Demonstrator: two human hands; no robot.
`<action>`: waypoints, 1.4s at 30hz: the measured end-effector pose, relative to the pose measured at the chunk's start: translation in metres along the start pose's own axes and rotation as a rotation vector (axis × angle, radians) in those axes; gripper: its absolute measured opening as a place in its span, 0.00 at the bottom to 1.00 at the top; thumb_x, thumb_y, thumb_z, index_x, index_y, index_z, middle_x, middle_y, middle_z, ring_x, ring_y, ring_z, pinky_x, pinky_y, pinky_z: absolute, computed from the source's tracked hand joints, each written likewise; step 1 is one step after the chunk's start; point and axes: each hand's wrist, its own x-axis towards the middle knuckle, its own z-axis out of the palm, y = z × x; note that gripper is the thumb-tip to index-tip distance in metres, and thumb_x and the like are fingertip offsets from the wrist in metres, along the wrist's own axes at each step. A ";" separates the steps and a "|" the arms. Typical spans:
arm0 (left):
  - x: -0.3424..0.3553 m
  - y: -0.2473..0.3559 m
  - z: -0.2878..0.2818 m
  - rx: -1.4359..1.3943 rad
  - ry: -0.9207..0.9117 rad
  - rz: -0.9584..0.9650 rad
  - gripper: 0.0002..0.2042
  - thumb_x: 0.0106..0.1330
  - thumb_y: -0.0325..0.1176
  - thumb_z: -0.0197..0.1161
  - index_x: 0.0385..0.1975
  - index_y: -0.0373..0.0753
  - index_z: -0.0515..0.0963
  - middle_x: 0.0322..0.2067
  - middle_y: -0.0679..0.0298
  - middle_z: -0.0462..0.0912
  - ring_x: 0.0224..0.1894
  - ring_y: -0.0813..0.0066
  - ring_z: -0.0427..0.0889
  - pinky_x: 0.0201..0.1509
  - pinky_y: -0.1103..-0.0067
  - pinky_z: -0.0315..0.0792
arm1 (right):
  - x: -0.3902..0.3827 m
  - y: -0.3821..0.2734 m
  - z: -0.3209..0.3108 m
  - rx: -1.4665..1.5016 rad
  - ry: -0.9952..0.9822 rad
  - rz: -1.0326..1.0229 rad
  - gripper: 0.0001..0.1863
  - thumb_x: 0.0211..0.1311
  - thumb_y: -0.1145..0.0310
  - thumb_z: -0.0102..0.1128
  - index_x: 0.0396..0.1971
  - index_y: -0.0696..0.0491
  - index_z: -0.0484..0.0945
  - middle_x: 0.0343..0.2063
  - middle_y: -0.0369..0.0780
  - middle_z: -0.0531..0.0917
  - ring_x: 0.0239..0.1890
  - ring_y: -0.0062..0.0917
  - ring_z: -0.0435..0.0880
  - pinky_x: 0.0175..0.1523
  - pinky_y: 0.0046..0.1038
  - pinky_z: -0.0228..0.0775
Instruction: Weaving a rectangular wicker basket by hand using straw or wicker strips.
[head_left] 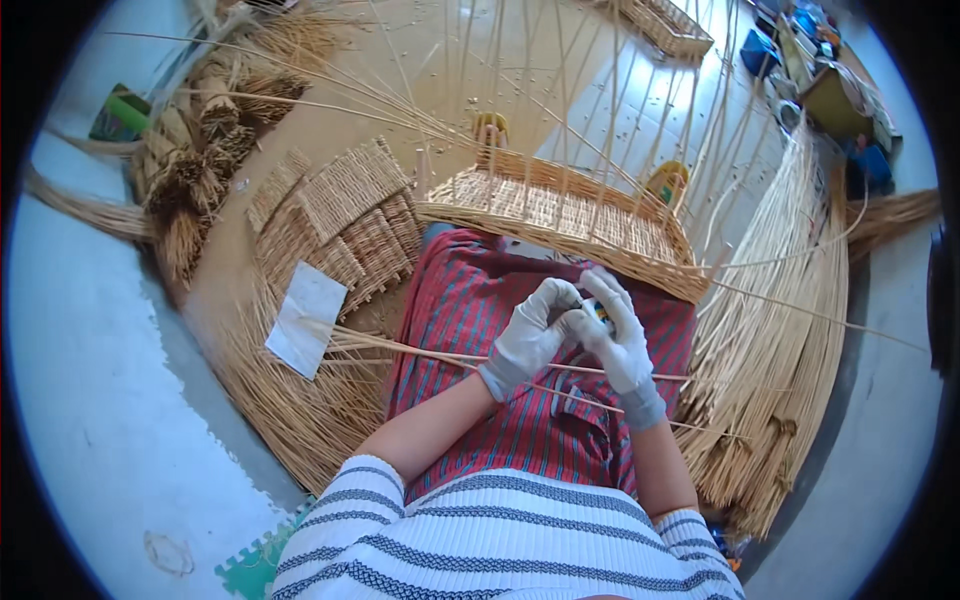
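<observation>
My left hand [535, 332] and my right hand [618, 338], both in white gloves with grey cuffs, meet above my lap. Between them is a small object [601, 312] with yellow, blue and dark patches, mostly covered by fingers. The right hand curls round it; the left fingers and thumb pinch at its near-left side. Long thin rods [430, 350] lie across the red striped cloth [460, 290] on my lap, passing under my wrists. Just beyond the hands rests a partly woven wicker basket [560, 207], its long upright stakes fanning away from me.
Woven panels [340, 215] are stacked at the left, beside a white sheet [306, 318] on loose straw. Pale reed bundles [775, 350] line the right wall; darker bundles [205, 150] stand far left. Another woven tray [665, 25] lies on the floor at the back.
</observation>
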 end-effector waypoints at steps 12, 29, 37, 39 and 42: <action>0.146 0.074 -0.287 0.288 0.477 0.064 0.09 0.76 0.39 0.55 0.38 0.41 0.75 0.34 0.63 0.83 0.32 0.75 0.82 0.40 0.78 0.79 | 0.070 0.040 -0.242 -1.014 0.328 0.021 0.14 0.62 0.59 0.69 0.31 0.56 0.81 0.29 0.42 0.79 0.35 0.35 0.79 0.44 0.34 0.72; 0.163 0.035 -0.322 0.212 0.319 0.118 0.15 0.73 0.33 0.59 0.56 0.38 0.78 0.46 0.64 0.85 0.43 0.74 0.84 0.48 0.75 0.83 | 0.081 0.074 -0.247 -0.716 0.043 -0.001 0.15 0.65 0.78 0.58 0.49 0.51 0.84 0.43 0.42 0.88 0.45 0.28 0.87 0.53 0.29 0.78; 0.167 0.027 -0.335 0.183 0.408 0.154 0.17 0.68 0.35 0.66 0.54 0.36 0.80 0.42 0.65 0.86 0.38 0.76 0.84 0.42 0.80 0.82 | 0.084 0.073 -0.246 -0.588 -0.072 0.037 0.25 0.60 0.88 0.48 0.54 0.54 0.82 0.49 0.44 0.86 0.53 0.28 0.85 0.60 0.25 0.74; 0.172 0.026 -0.336 0.175 0.416 0.149 0.17 0.68 0.35 0.66 0.54 0.37 0.80 0.42 0.65 0.86 0.38 0.75 0.84 0.41 0.80 0.82 | 0.086 0.070 -0.246 -0.591 -0.096 0.012 0.25 0.61 0.88 0.47 0.54 0.53 0.82 0.49 0.44 0.86 0.52 0.28 0.85 0.60 0.25 0.75; 0.180 0.019 -0.339 0.143 0.472 0.128 0.16 0.68 0.36 0.66 0.53 0.39 0.81 0.44 0.67 0.86 0.37 0.74 0.84 0.40 0.77 0.83 | 0.089 0.069 -0.243 -0.680 -0.095 -0.027 0.23 0.62 0.82 0.51 0.52 0.46 0.84 0.47 0.45 0.86 0.49 0.34 0.86 0.56 0.29 0.77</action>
